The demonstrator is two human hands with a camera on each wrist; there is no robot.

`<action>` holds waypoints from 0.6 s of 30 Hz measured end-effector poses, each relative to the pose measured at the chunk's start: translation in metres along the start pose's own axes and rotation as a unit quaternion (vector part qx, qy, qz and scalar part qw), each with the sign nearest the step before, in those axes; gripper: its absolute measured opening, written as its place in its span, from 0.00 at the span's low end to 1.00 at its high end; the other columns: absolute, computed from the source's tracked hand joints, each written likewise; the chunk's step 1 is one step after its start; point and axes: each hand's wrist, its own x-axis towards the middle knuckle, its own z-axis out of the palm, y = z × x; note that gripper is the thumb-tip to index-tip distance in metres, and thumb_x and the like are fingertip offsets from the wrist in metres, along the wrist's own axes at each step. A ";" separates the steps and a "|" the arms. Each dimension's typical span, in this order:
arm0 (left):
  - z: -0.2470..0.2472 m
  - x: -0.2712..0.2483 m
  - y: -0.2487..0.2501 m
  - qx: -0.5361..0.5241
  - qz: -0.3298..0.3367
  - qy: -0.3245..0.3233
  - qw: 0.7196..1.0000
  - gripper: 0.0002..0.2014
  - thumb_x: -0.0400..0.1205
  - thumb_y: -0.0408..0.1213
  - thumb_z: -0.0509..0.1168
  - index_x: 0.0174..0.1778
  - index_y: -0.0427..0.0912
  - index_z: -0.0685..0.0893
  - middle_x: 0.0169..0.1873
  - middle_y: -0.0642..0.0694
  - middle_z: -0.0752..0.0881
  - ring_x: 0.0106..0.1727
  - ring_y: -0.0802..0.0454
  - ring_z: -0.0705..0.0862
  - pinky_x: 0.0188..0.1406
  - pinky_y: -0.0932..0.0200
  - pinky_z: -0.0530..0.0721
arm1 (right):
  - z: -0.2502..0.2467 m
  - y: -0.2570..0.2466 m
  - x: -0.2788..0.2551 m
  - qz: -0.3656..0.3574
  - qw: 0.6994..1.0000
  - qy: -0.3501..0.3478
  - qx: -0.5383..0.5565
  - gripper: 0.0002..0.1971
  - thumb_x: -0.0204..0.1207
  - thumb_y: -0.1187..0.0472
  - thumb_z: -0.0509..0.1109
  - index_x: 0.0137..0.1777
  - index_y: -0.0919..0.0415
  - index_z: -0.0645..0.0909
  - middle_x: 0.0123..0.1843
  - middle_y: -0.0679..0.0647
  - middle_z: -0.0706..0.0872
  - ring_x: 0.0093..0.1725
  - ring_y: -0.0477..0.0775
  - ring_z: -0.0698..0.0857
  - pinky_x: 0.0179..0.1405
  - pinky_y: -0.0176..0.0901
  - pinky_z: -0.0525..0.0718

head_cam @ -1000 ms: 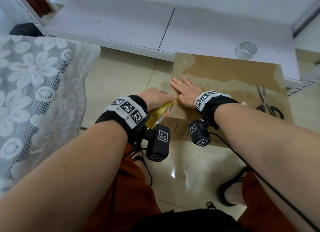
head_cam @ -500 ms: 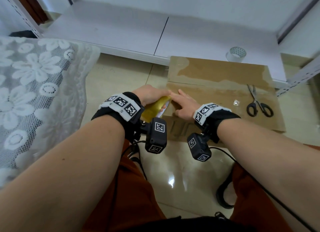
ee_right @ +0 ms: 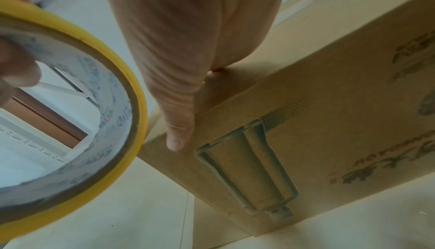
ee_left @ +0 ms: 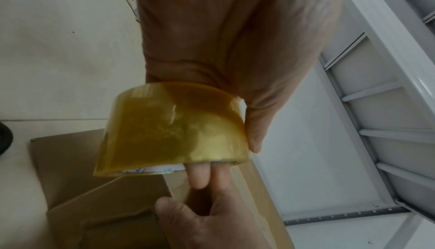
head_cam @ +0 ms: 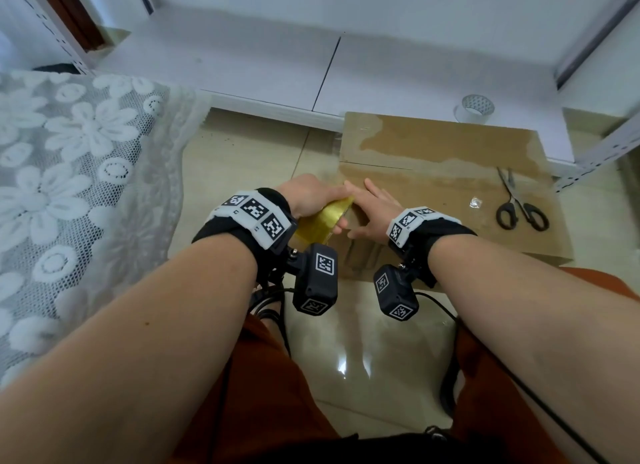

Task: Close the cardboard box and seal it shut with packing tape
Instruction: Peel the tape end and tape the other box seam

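Left hand [head_cam: 313, 196] grip clamped on yellow tape roll [head_cam: 323, 219] at cardboard box [head_cam: 440, 172] near-left corner, right hand [head_cam: 372, 209] grip apart, flat on box top, scissors [head_cam: 519, 205] on box's right side, clear tape roll [head_cam: 475, 108] beyond box.

Right hand [ee_right: 188, 48] presses cardboard box [ee_right: 329, 104] beside tape roll [ee_right: 113, 115].
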 end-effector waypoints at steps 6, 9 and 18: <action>-0.003 0.008 -0.001 0.038 -0.023 -0.018 0.999 0.25 0.84 0.54 0.61 0.45 0.31 0.83 0.44 0.35 0.91 0.54 0.37 0.89 0.62 0.42 0.85 | -0.001 0.002 0.001 -0.007 1.000 -0.009 -0.002 0.46 0.76 0.51 0.72 0.85 0.46 0.43 0.86 0.42 0.43 0.85 0.54 0.39 0.82 0.53 0.39; -0.004 0.010 -0.003 0.046 -0.038 -0.034 0.998 0.25 0.84 0.53 0.61 0.50 0.29 0.82 0.44 0.34 0.91 0.54 0.37 0.89 0.63 0.41 0.84 | 0.001 0.004 0.003 -0.006 1.000 -0.011 -0.007 0.46 0.76 0.50 0.72 0.85 0.47 0.43 0.86 0.41 0.41 0.85 0.53 0.38 0.82 0.52 0.38; 0.007 0.005 -0.015 0.022 -0.082 -0.049 0.995 0.20 0.86 0.49 0.60 0.48 0.31 0.79 0.26 0.43 0.90 0.28 0.51 0.88 0.37 0.54 0.88 | 0.006 0.007 0.006 -0.003 1.000 -0.016 -0.025 0.46 0.78 0.49 0.70 0.85 0.47 0.41 0.86 0.41 0.39 0.84 0.52 0.37 0.83 0.54 0.37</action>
